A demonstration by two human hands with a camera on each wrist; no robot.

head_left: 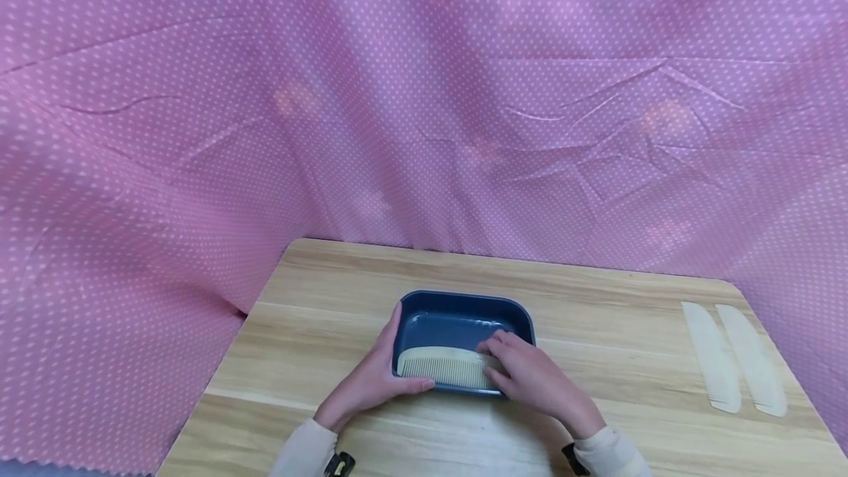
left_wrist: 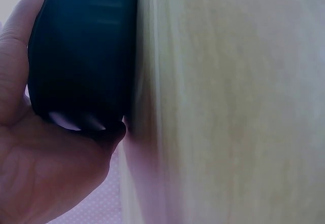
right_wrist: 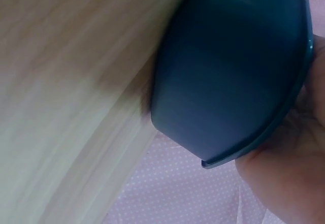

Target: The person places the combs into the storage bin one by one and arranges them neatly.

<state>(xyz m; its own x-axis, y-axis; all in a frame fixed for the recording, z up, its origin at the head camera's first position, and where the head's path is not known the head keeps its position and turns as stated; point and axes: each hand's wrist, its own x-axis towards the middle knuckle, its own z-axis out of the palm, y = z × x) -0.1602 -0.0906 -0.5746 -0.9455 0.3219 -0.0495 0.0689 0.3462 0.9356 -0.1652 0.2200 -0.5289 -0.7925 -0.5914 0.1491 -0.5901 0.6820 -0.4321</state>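
A dark blue rectangular tray (head_left: 464, 300) stands on the wooden table. My left hand (head_left: 371, 381) grips its left end, thumb along the near rim and fingers up the left side. In the left wrist view, the hand (left_wrist: 45, 168) wraps around the tray's corner (left_wrist: 84, 56). A cream comb (head_left: 444, 366) lies inside along the near wall, teeth facing me. My right hand (head_left: 530, 377) reaches over the near right corner and pinches the comb's right end, which the fingers partly hide. The right wrist view shows the tray's outer wall (right_wrist: 228, 76), with the hand (right_wrist: 289, 178) behind its rim.
Two more cream combs, an inner comb (head_left: 712, 359) and an outer comb (head_left: 751, 359), lie side by side at the table's right. Pink dotted cloth (head_left: 424, 109) hangs behind and beside the wooden table (head_left: 318, 293).
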